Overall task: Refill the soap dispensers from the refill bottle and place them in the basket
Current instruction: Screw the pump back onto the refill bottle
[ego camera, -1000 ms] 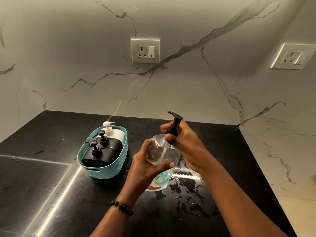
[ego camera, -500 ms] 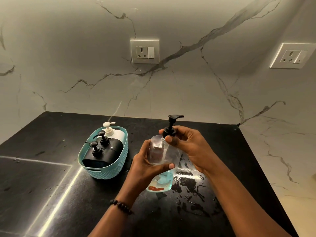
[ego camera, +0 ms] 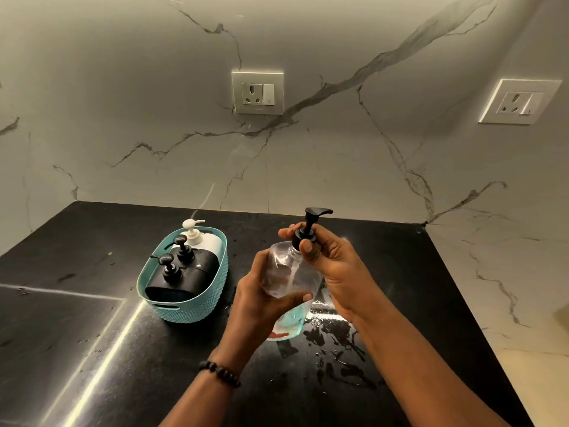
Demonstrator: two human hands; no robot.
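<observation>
Right now both forearms reach in from bottom of view, meeting over the black counter (ego camera: 92, 349). Left hand (ego camera: 258, 300) w/ beaded bracelet (ego camera: 219, 373) wraps the clear dispenser (ego camera: 289, 278) mid-body, fingers curled round it, thumb across front. Right hand (ego camera: 335, 266) sits at the neck, thumb & fingertips pinching the black pump collar (ego camera: 303, 238). Dispenser tilted slightly, bottom touching counter, bit of blue liquid low inside. Teal basket (ego camera: 187, 306) just left, holding 2 black dispensers (ego camera: 184, 272) + a white one (ego camera: 200, 238). Wet patches near right wrist.
</observation>
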